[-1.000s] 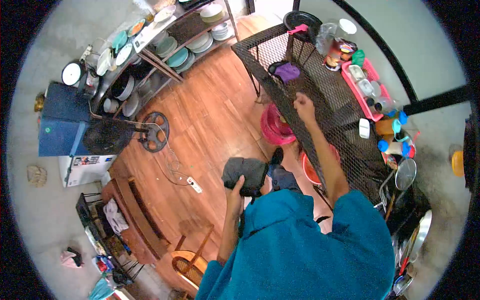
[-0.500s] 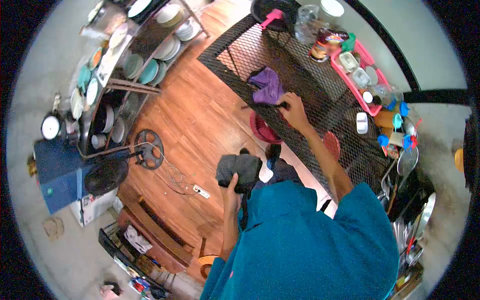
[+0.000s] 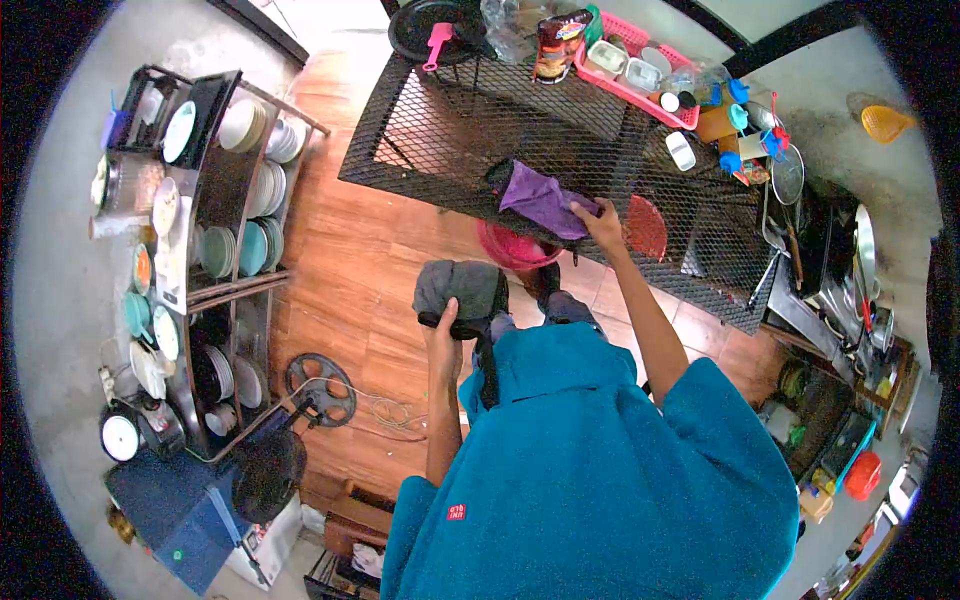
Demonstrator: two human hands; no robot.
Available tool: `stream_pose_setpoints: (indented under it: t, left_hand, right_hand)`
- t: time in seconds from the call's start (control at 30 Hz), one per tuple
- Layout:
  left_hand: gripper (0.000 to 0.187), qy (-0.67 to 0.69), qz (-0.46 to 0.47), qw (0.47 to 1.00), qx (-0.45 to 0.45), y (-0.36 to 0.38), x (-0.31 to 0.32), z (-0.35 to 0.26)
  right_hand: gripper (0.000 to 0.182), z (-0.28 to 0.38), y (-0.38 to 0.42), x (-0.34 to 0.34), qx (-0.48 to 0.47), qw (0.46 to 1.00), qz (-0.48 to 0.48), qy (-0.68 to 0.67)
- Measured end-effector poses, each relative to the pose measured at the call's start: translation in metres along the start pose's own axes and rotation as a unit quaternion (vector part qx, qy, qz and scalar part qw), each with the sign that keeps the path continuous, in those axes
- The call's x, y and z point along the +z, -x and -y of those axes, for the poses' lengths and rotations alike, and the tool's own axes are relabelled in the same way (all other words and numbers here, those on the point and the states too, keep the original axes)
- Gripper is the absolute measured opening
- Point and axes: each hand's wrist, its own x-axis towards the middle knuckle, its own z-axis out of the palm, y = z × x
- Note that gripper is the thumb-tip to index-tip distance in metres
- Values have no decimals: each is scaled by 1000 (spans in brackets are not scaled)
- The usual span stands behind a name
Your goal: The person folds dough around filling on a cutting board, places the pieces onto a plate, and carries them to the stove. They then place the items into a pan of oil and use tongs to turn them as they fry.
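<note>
My left hand is closed around a dark grey, soft, boxy pouch, held out in front of my body with the thumb on its near face. A black strap runs down from beside it over my shirt. My right hand pinches the right end of a purple cloth. That cloth stretches leftward over the black mesh table, close to its near edge. Something dark shows at the cloth's far left end.
Below the table edge stands a pinkish-red basin. A pink basket of containers and several bottles line the table's back. Left, a rack holds stacked plates. A cable lies on the wooden floor.
My view has turned right. My right hand now has the purple cloth's end, and the cloth is stretched out rather than bunched. My left hand still holds the grey pouch.
</note>
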Motion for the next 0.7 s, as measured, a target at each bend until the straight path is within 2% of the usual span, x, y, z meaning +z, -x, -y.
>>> stream_pose_setpoints:
  t: [0.07, 0.1, 0.13, 0.2, 0.23, 0.27, 0.33, 0.47, 0.53, 0.57, 0.63, 0.7]
  left_hand:
    - [42, -21, 13, 1000, -5, -11, -18, -9]
    - [43, -25, 9, 1000, -5, -14, -26, -12]
    - [43, -28, 4, 1000, -5, -17, -34, -14]
    - [43, -30, 16, 999, -14, -23, -45, -19]
    - [44, -20, 8, 1000, -20, -26, -49, -21]
    - [44, -10, -1, 1000, -26, -27, -52, -23]
    - [44, -13, 2, 999, -30, -27, -51, -31]
    - [46, -35, 12, 999, -18, -32, -42, -35]
    - [46, -41, 4, 999, -29, -37, -37, -34]
    - [46, -43, -8, 998, -39, -39, -34, -34]
    - [46, -49, 1, 998, -36, -37, -25, -37]
    - [47, -60, 1, 998, -26, -38, -22, -37]
  right_hand:
    - [57, 17, 10, 13, -51, 980, -78, 174]
    - [50, 23, 10, 13, -5, 994, -32, 106]
    - [50, 26, 11, 8, -2, 994, -38, 103]
    - [53, 50, 18, -11, 69, 997, -38, 12]
    - [50, 16, -8, -11, 47, 993, -86, 64]
    - [50, 15, -6, -24, 51, 992, -91, 63]
    - [54, 27, 0, -49, -22, 983, -159, 93]
    - [61, 37, -22, -62, -68, 967, -186, 160]
    - [61, 64, -24, -41, -126, 964, -138, 188]
    - [61, 81, -16, -33, -122, 964, -142, 186]
    - [52, 110, -2, -22, -166, 982, -47, 76]
    - [51, 97, -12, -19, -134, 986, -85, 46]
